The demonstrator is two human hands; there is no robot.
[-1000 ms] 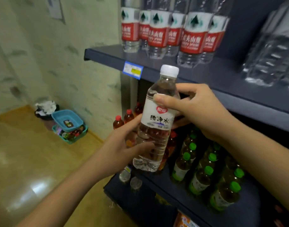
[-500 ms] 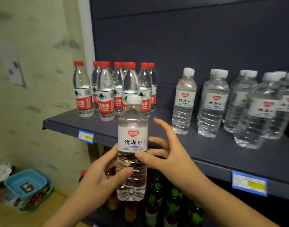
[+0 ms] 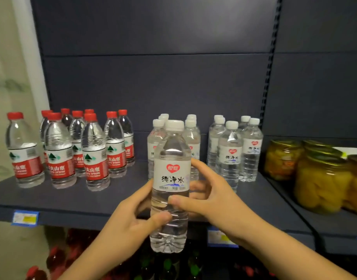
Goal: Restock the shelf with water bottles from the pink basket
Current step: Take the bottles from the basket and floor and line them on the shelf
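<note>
— While both hands are on it, where exactly is the water bottle [image 3: 171,184]?

— Upright, held in the air just in front of the near edge of the shelf [image 3: 96,201], its base lower than the shelf board and its white cap level with the caps of the bottles behind it.

— How do the hands grasp it?

— The left hand [image 3: 131,221] is curled round the lower body from the left, thumb across the front. The right hand [image 3: 212,201] wraps the middle from the right, thumb lying just under the label, fingers going round the far side.

— What stands on the shelf?

— At the left, a cluster of red-capped bottles [image 3: 92,150] with red labels. Directly behind the held one, a group of white-capped bottles [image 3: 191,138] with the same label; to the right of those, a second white-capped group [image 3: 232,150]. Far right, on the neighbouring shelf section, glass jars [image 3: 319,178] of yellow fruit.

— Anything on the shelf front?

— A blue and yellow price tag [image 3: 25,218] at the left. Below, dark bottles with red and green caps, too dim to tell more.
</note>
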